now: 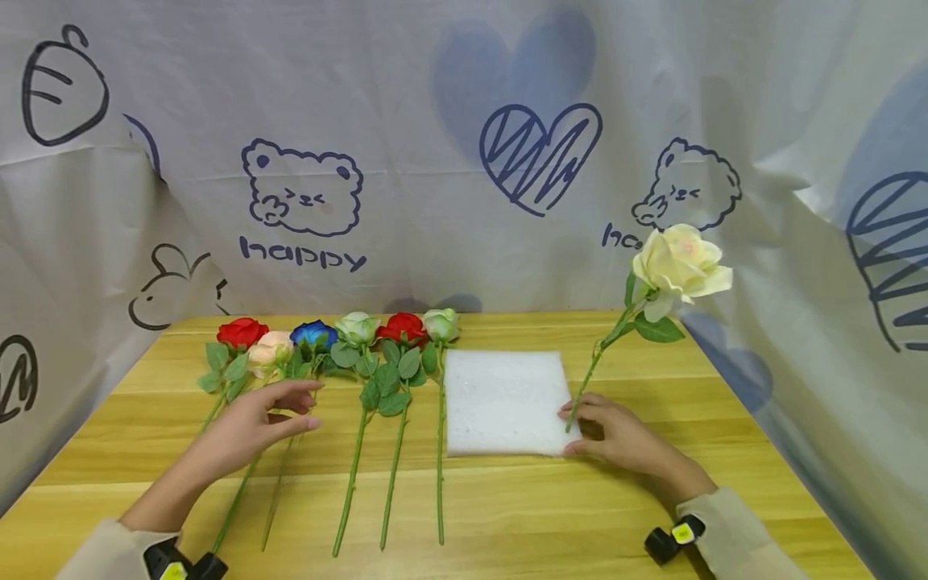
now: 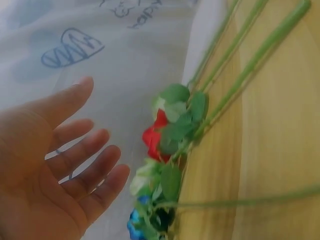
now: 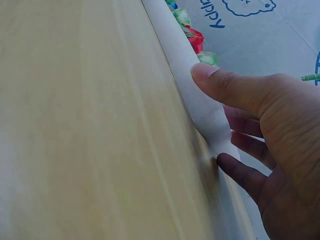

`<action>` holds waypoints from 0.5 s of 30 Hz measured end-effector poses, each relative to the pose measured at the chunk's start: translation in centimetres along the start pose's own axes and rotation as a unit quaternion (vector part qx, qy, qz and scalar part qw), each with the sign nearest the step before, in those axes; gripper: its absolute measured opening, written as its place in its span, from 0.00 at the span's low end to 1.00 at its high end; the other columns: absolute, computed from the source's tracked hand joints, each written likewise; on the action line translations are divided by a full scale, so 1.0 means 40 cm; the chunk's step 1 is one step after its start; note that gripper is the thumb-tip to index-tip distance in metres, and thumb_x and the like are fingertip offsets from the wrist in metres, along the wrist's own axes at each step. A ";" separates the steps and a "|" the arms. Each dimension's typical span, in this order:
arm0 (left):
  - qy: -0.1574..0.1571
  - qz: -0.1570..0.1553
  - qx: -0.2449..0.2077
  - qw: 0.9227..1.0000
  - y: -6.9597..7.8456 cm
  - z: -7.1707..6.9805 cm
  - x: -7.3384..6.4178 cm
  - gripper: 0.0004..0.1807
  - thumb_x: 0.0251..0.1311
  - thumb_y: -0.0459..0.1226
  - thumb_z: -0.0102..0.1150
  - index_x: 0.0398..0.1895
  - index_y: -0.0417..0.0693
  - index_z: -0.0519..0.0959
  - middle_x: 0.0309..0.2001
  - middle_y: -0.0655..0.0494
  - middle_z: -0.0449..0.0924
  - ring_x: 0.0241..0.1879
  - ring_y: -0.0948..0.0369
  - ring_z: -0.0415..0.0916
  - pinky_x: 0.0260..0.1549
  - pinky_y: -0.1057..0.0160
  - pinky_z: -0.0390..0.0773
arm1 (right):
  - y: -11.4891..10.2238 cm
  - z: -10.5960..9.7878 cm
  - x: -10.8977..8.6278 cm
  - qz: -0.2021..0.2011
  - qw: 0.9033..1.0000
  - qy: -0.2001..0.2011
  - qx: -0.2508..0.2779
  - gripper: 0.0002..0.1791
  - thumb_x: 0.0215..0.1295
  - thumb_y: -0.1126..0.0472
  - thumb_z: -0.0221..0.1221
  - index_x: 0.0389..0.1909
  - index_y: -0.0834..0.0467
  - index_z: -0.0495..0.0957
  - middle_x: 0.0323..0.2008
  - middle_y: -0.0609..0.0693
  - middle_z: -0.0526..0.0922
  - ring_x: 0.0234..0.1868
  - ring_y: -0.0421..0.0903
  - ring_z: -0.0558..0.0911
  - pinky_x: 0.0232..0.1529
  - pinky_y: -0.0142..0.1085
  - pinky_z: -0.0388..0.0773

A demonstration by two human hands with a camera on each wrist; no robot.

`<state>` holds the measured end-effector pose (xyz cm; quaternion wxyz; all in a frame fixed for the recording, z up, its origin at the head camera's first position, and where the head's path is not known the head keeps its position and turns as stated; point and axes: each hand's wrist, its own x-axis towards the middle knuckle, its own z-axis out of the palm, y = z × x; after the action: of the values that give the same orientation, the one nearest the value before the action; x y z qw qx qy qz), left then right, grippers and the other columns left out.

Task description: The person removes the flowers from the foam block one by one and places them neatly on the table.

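A cream rose (image 1: 680,264) stands tilted to the right, its lower stem meeting the right part of a white foam block (image 1: 507,403). My right hand (image 1: 616,435) is at the block's right edge, thumb and fingertips touching it around the stem's foot. In the right wrist view, the right hand (image 3: 270,115) has loosely bent fingers against the foam (image 3: 190,95). My left hand (image 1: 254,423) hovers over the stems at the left, holding nothing. Its fingers are spread and relaxed in the left wrist view. Beneath and beyond it are a blue rose (image 1: 314,333) and a peach rose (image 1: 271,352).
Lying in a row on the wooden table (image 1: 522,515) are also a red rose (image 1: 242,330), a pale green rose (image 1: 358,328), another red rose (image 1: 402,327) and another pale green rose (image 1: 441,324). A printed white curtain (image 1: 420,201) hangs behind the table.
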<state>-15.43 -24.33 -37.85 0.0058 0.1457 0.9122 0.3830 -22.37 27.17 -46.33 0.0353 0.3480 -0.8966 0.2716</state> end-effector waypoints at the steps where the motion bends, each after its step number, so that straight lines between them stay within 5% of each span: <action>1: -0.003 0.003 -0.004 1.000 0.003 0.005 0.005 0.30 0.64 0.49 0.62 0.66 0.45 0.72 0.52 0.48 0.78 0.51 0.52 0.76 0.46 0.55 0.81 | 0.000 0.000 0.000 0.000 1.000 0.000 0.000 0.26 0.57 0.42 0.67 0.51 0.54 0.82 0.54 0.45 0.78 0.55 0.49 0.76 0.57 0.48 0.74; 15: -0.033 0.046 -0.026 0.998 0.051 0.076 0.072 0.30 0.63 0.50 0.63 0.65 0.50 0.72 0.51 0.52 0.77 0.52 0.55 0.75 0.51 0.53 0.79 | 0.001 0.000 0.000 -0.006 1.000 0.005 -0.006 0.27 0.56 0.42 0.67 0.52 0.55 0.82 0.54 0.45 0.78 0.55 0.49 0.77 0.56 0.47 0.74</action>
<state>-17.29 -20.08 -38.25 0.0221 0.1996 0.8936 0.4015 -22.40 27.20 -46.36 0.0432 0.3521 -0.8959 0.2675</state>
